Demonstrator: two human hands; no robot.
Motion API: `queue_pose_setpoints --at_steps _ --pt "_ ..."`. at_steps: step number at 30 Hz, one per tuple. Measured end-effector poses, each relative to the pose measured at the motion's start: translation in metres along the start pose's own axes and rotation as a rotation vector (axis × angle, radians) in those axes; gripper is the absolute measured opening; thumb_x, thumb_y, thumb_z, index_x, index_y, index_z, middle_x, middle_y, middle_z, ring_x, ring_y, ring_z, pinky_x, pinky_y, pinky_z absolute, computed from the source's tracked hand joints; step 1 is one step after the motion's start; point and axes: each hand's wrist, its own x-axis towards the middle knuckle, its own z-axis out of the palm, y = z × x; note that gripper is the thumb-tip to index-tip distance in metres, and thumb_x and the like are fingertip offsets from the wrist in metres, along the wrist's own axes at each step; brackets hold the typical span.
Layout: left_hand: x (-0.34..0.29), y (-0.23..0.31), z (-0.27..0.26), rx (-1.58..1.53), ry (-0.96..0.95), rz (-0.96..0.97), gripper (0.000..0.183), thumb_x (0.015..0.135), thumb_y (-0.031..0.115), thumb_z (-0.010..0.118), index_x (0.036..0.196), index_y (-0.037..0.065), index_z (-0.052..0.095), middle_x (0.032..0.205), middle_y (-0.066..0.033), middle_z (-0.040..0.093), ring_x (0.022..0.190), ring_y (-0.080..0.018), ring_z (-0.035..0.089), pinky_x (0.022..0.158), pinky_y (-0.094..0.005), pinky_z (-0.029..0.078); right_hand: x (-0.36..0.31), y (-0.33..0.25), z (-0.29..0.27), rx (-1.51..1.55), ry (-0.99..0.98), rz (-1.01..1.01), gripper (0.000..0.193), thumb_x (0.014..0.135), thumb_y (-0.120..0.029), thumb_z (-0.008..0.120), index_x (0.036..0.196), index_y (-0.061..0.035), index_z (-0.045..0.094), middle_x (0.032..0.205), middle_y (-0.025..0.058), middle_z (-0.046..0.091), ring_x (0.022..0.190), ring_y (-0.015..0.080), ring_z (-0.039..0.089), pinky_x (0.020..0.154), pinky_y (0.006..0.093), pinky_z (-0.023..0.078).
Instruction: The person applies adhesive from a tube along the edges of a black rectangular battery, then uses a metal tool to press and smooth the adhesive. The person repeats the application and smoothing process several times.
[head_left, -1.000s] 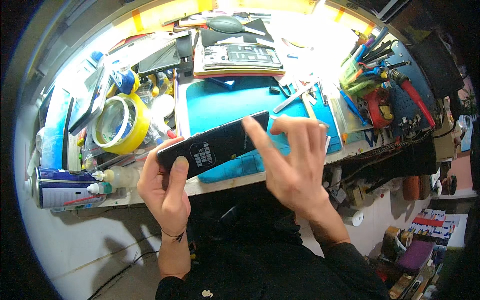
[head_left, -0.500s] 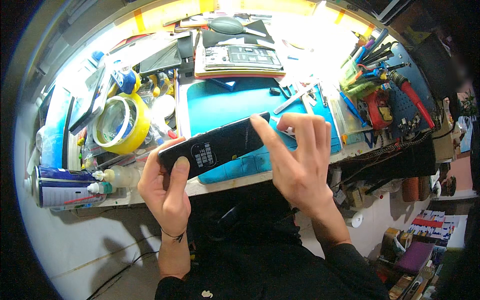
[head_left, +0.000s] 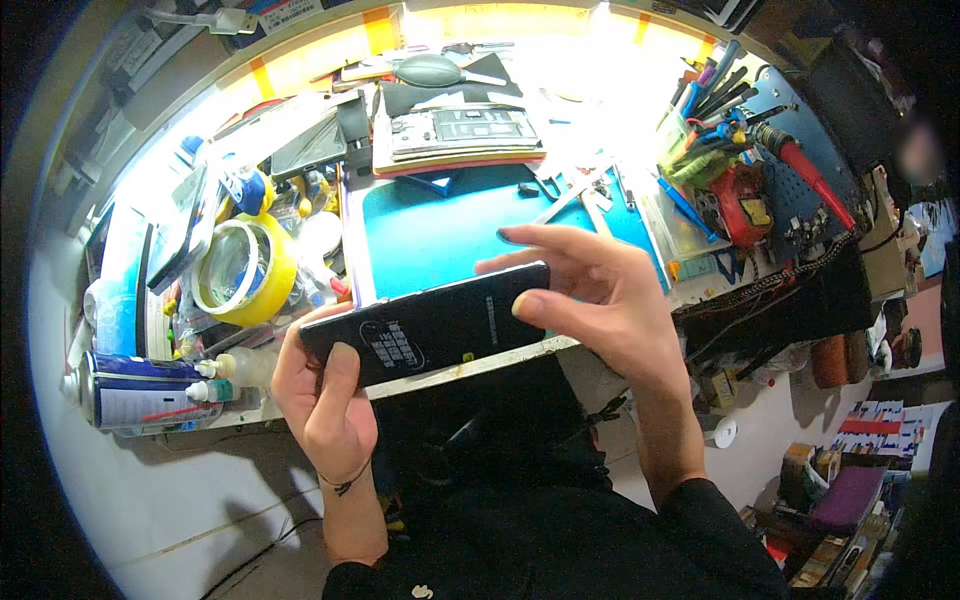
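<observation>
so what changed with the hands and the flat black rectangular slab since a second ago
At the right end of the flat black rectangular slab, the right hand swapped its index fingertip for its thumb, fingers beyond the far edge; firmness of grip unclear. The slab moved lower in view, less of the flat blue mat showing below. The left hand still holds its left end.

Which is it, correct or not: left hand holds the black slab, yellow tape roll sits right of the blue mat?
Wrong side: in the head view, the yellow tape roll sits left of the blue mat. The left hand does hold the black slab.
</observation>
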Motion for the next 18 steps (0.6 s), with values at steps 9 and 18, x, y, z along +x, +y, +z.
queue_pose_setpoints --at_steps 9,18 --pt "-0.005 0.009 0.012 0.016 -0.011 -0.042 0.033 0.097 0.006 0.066 0.126 -0.01 0.064 0.11 -0.0151 0.073 0.102 -0.0162 0.069 0.094 -0.0298 0.052 -0.009 -0.003 0.002 0.145 0.028 0.074 0.024 0.093 -0.009 0.079 0.112 0.0047 0.077 0.094 0.0056 0.075 0.084 0.0087 0.069 0.074 0.0225 0.054" --pt "0.03 0.038 0.014 0.344 -0.429 -0.231 0.043 0.089 0.015 0.08 0.125 -0.004 0.068 0.108 -0.0155 0.077 0.095 -0.0179 0.074 0.085 -0.0292 0.055 -0.02 -0.005 -0.008 0.139 0.05 0.107 0.019 0.092 -0.008 0.08 0.107 0.0038 0.078 0.091 0.0017 0.074 0.082 0.0063 0.067 0.073 0.0228 0.053"
